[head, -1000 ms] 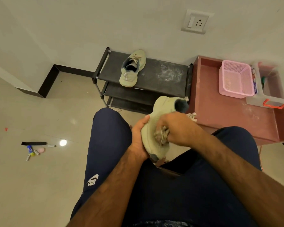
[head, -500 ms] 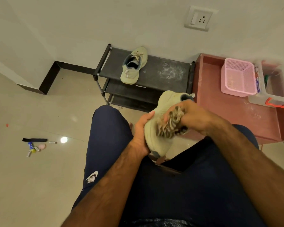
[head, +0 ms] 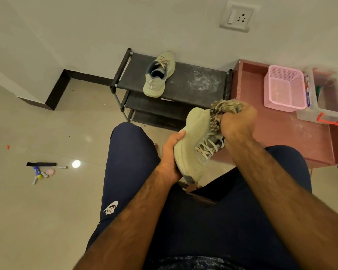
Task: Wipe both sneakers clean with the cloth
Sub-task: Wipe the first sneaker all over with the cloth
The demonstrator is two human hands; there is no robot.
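A pale green sneaker (head: 195,141) is held above my lap, toe toward me and heel pointing away, laces facing right. My left hand (head: 171,152) grips its left side near the toe. My right hand (head: 238,123) is curled round a bunched grey-brown shaggy cloth (head: 220,112) and presses it against the sneaker's heel end. The second pale green sneaker (head: 158,75) lies on the top shelf of the black shoe rack (head: 195,84), apart from both hands.
A reddish low table (head: 281,133) stands right of the rack, holding a pink basket (head: 285,88) and a clear plastic box (head: 320,106). Small items (head: 41,170) lie on the tiled floor at left. A wall socket (head: 237,16) is above.
My right hand has carried the cloth from the sneaker's middle up to its heel end. The laces are now uncovered. My left hand keeps its grip on the sneaker.
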